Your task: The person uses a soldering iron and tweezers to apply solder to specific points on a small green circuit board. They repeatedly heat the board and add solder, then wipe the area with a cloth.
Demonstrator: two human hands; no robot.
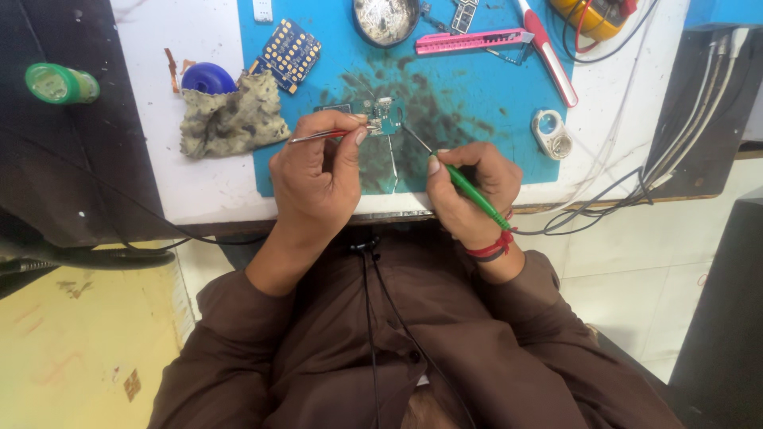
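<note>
Head view looking straight down at a workbench, and both hands are busy over a small teal-green circuit board (385, 117) lying on a stained blue rubber work mat (477, 119). Left hand (318, 171) has its thumb and fingers pinched together on a pair of thin metal tweezers (326, 135), tips reaching right up to the left edge of the little board. Right hand (469, 187) is curled shut around a green-handled probe with a thin dark needle tip (469, 189), held like a pen, and the point slants up and left to just under the board (can't tell if it's actually touching it or only hovering). There's a red thread band on that wrist. Around them: a crumpled beige patterned cloth (232, 119) sits on the left edge of the mat with a blue round cap-like thing (208, 78) behind it, and a blue circuit board with gold pads (288, 52) just beside those. Further back there's a round metal tin (385, 19), a pink utility knife (473, 40), and a red and white handled tool (547, 52) lying diagonally. Small round loupe in a white frame (551, 133) rests near the mat's right edge, and a green cylindrical container (60, 83) is well off to the left on the dark surface
</note>
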